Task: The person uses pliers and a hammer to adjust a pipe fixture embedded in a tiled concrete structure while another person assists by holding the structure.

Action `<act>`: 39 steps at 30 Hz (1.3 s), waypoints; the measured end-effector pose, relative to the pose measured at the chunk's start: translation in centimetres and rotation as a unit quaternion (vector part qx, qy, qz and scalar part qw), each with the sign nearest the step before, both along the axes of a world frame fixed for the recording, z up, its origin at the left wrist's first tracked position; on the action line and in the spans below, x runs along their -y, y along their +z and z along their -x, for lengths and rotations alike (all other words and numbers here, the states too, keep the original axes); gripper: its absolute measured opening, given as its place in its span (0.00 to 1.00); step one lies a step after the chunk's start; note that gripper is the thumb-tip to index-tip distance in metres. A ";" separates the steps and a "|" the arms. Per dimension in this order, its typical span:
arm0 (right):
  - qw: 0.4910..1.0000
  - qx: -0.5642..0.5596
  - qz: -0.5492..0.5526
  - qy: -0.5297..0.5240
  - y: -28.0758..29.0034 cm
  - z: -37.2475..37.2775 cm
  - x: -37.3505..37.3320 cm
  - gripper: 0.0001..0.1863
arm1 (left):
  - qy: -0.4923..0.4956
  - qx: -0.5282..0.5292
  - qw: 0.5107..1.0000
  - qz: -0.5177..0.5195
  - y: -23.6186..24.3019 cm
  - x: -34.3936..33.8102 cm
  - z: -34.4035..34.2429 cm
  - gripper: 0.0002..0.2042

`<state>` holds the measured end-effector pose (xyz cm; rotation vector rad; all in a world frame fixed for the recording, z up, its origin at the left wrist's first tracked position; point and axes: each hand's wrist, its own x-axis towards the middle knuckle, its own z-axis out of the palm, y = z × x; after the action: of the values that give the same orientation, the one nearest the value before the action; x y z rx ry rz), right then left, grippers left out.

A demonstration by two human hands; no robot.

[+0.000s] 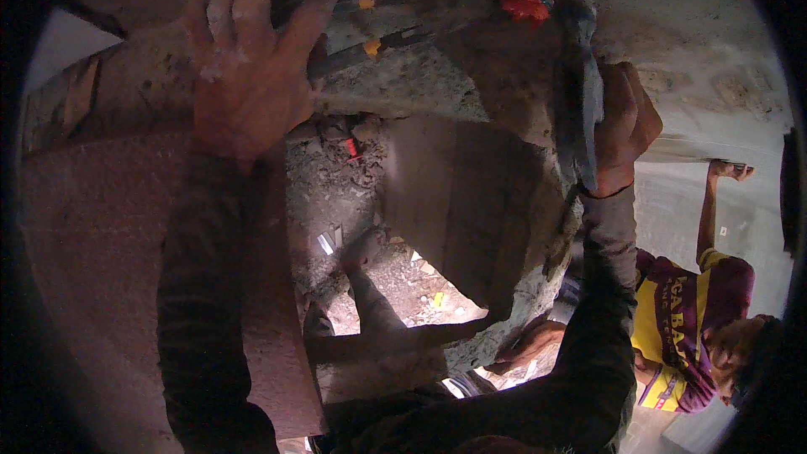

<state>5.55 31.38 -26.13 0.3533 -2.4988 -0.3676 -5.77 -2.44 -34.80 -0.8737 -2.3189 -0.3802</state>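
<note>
At the upper left, my left hand (256, 76) is raised with its fingers apart against a rough concrete surface (403, 84). Beside its thumb run dark strips (403, 37) with small orange bands. My right hand (622, 122), at the upper right, is closed round a long, dark tool with a grey edge (588, 101); blur and shadow hide its exact kind. Near the tool's upper end sits a crumpled red piece (525, 5) in a gap in the concrete. The palm side of my left hand is hidden.
A reddish-brown panel (92, 269) fills the left. Through an opening below my hands show rubble-strewn ground (336, 193), legs and a foot (366, 248). At the right, a person in a purple and yellow shirt (672, 319) reaches an arm to the pale wall (677, 210).
</note>
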 end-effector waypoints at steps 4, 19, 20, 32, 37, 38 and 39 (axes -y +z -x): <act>0.999 -0.009 -0.023 -0.026 0.5 0.8 1.4 0.23 | -0.003 0.005 1.000 -0.013 -0.5 -0.2 0.3 0.41; 0.963 0.075 0.178 -0.186 4.2 -8.3 1.2 0.15 | 0.025 -0.044 0.999 -0.004 0.0 -1.0 0.0 0.32; 0.948 0.102 0.203 -0.223 4.6 -10.6 1.1 0.15 | 0.031 -0.034 0.999 -0.004 0.5 -0.8 -0.3 0.32; 0.926 0.230 0.278 -0.110 7.5 -15.8 0.1 0.16 | 0.037 0.026 0.996 0.074 0.9 -0.2 -0.1 0.40; 0.931 0.262 0.231 -0.109 6.0 -18.9 -0.9 0.19 | 0.120 0.014 0.987 0.105 1.3 -1.6 -1.6 0.29; 0.932 0.256 0.232 -0.107 6.2 -19.4 -0.7 0.18 | 0.116 0.022 0.985 0.125 1.6 -1.6 -2.1 0.29; 0.934 0.251 0.234 -0.104 6.4 -19.8 -0.6 0.17 | 0.112 0.031 0.983 0.144 2.3 -1.6 -2.9 0.28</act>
<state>25.38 31.93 -19.76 -0.0225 -3.0214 0.2830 -2.82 -0.88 -32.53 -0.7281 -2.5381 0.0274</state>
